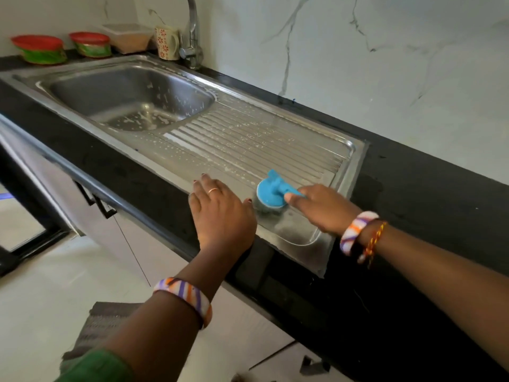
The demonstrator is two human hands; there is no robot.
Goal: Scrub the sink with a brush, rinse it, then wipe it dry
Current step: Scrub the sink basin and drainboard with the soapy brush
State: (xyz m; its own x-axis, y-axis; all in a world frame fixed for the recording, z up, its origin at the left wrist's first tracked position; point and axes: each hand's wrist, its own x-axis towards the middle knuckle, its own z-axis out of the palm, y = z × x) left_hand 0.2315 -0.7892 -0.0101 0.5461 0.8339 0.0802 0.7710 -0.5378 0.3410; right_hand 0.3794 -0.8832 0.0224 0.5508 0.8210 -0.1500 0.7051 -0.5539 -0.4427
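A stainless steel sink (349,150) is set in a black counter, with a basin (91,97) at the left and a ribbed drainboard (248,139) at the right. Soap suds speckle both. My right hand (325,208) grips the handle of a round blue scrub brush (271,193), which sits bristles-down on the near part of the drainboard. My left hand (220,213) rests flat on the sink's front edge, fingers straight, just left of the brush. A chrome tap (192,37) stands behind the basin; no water runs from it.
Behind the basin stand a floral mug (166,42), a clear lidded container (129,37) and two red-lidded bowls (41,49). The black counter (427,183) runs right along a marble wall. Cabinet doors with a dark handle (96,201) lie below; a grey mat (102,323) lies on the floor.
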